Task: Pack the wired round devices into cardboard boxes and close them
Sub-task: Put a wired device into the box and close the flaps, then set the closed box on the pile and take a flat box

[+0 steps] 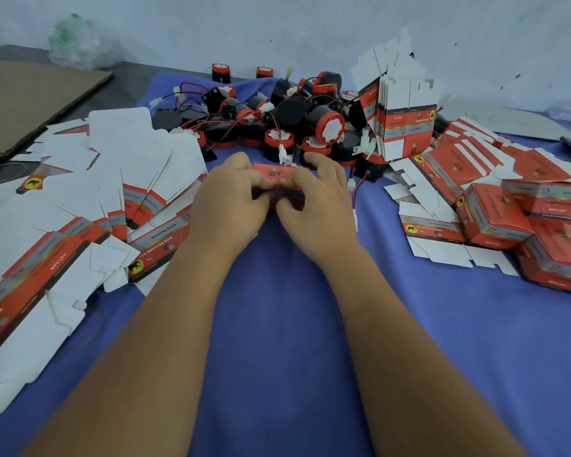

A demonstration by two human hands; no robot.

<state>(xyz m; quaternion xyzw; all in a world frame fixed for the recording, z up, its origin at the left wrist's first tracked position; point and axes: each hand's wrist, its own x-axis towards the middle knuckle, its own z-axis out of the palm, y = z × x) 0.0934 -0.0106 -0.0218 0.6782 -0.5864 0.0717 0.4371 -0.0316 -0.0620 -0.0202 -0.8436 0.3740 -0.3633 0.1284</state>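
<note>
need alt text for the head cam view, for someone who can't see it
Both hands, left hand and right hand, grip a small red box over a blue cloth. Behind lies a pile of wired round devices; flat cartons lie left, closed boxes right.

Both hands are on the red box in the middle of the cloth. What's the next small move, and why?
Probably press the flap home and finish closing it. Both the left hand and the right hand grip the red box, thumbs meeting on its near side, so it looks mid-closing; whether the flap is tucked is hidden. Then it could join the closed boxes stacked to the right.
</note>
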